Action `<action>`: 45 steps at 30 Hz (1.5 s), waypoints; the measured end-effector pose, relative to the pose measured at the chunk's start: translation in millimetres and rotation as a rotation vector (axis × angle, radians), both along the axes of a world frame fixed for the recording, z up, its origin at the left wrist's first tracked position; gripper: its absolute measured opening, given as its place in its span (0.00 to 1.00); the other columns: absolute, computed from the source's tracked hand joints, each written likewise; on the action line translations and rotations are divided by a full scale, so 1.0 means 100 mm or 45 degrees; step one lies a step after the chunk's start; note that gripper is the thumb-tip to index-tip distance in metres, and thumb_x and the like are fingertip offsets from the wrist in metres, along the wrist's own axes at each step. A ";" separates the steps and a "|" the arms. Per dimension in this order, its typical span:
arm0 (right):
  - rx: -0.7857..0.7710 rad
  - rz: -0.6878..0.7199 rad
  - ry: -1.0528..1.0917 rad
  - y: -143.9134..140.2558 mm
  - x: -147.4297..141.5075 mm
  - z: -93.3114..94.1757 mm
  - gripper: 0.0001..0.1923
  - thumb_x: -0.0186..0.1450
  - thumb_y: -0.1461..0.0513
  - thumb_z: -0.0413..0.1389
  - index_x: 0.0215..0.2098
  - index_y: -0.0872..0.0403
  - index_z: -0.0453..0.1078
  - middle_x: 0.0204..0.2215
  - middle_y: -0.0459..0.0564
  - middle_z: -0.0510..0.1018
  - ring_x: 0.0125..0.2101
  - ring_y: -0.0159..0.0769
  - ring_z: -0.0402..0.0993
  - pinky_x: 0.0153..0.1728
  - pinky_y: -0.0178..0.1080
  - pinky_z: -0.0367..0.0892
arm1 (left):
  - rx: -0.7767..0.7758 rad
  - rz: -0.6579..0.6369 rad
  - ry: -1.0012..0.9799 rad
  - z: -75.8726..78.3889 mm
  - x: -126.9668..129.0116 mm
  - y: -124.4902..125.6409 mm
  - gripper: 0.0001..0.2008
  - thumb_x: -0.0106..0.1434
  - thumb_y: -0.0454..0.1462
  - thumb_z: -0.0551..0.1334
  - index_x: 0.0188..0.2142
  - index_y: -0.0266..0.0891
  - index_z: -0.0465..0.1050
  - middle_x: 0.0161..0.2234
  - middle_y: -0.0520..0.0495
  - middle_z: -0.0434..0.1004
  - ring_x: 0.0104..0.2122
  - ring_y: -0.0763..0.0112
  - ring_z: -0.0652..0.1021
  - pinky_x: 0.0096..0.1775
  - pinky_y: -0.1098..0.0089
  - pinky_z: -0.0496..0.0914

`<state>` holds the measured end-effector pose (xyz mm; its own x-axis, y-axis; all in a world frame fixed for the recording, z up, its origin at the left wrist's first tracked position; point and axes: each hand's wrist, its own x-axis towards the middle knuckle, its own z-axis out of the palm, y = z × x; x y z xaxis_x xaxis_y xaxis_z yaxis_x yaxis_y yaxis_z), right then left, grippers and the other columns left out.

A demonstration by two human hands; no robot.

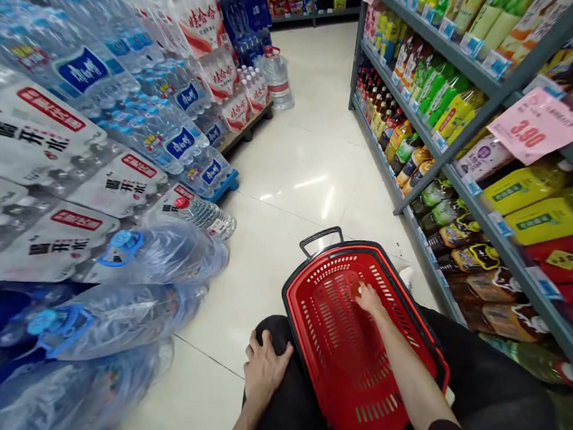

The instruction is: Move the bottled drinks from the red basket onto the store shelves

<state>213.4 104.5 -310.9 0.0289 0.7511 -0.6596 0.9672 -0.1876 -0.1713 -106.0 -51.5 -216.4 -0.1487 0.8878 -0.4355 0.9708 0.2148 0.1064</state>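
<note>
The right hand reaches into the red shopping basket between the knees, fingertips pinching a small red object near its floor; the left hand rests spread on the left knee, seemingly bracing the crouch.

One red basket, two hands, three large blue-capped water jugs

Single head-worn view, looking forward and steeply down a shop aisle. Close below: red perforated plastic basket on dark-trousered knees. Shrink-wrapped water-bottle packs left, grey metal drink shelves right; far end probably distorted.
</note>
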 end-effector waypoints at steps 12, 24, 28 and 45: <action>-0.095 -0.041 -0.030 -0.54 0.06 -0.42 0.31 0.70 0.65 0.55 0.71 0.54 0.61 0.63 0.68 0.72 0.57 0.51 0.78 0.54 0.43 0.70 | -0.194 -0.164 0.209 0.10 0.11 0.24 0.16 0.73 0.38 0.56 0.54 0.51 0.78 0.58 0.34 0.63 0.63 0.31 0.62 0.44 0.51 0.77; -0.119 -0.011 0.148 -1.44 0.21 0.12 0.11 0.64 0.61 0.60 0.46 0.51 0.76 0.45 0.55 0.83 0.51 0.49 0.81 0.47 0.41 0.69 | -0.010 0.121 -0.039 0.05 0.09 0.13 0.19 0.67 0.47 0.58 0.54 0.47 0.74 0.58 0.32 0.66 0.61 0.31 0.68 0.45 0.45 0.74; 0.016 0.027 0.259 -1.45 0.12 0.59 0.11 0.60 0.63 0.61 0.42 0.50 0.76 0.40 0.51 0.84 0.46 0.48 0.81 0.43 0.39 0.66 | 0.177 0.188 -0.038 -0.01 0.07 0.07 0.25 0.69 0.47 0.54 0.58 0.35 0.70 0.62 0.26 0.64 0.63 0.34 0.68 0.53 0.43 0.73; 0.611 0.230 0.679 -1.94 0.33 3.97 0.07 0.58 0.64 0.59 0.36 0.51 0.72 0.37 0.45 0.80 0.37 0.37 0.72 0.43 0.36 0.59 | -0.230 -0.523 -1.647 1.02 1.19 -0.13 0.59 0.40 0.44 0.82 0.71 0.45 0.61 0.70 0.36 0.64 0.69 0.40 0.65 0.72 0.45 0.56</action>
<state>246.2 -89.8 86.0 -0.3547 0.9233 -0.1472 0.7386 0.1802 -0.6496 13.0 -64.7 -114.7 0.7071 0.6852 -0.1746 0.1976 0.0456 0.9792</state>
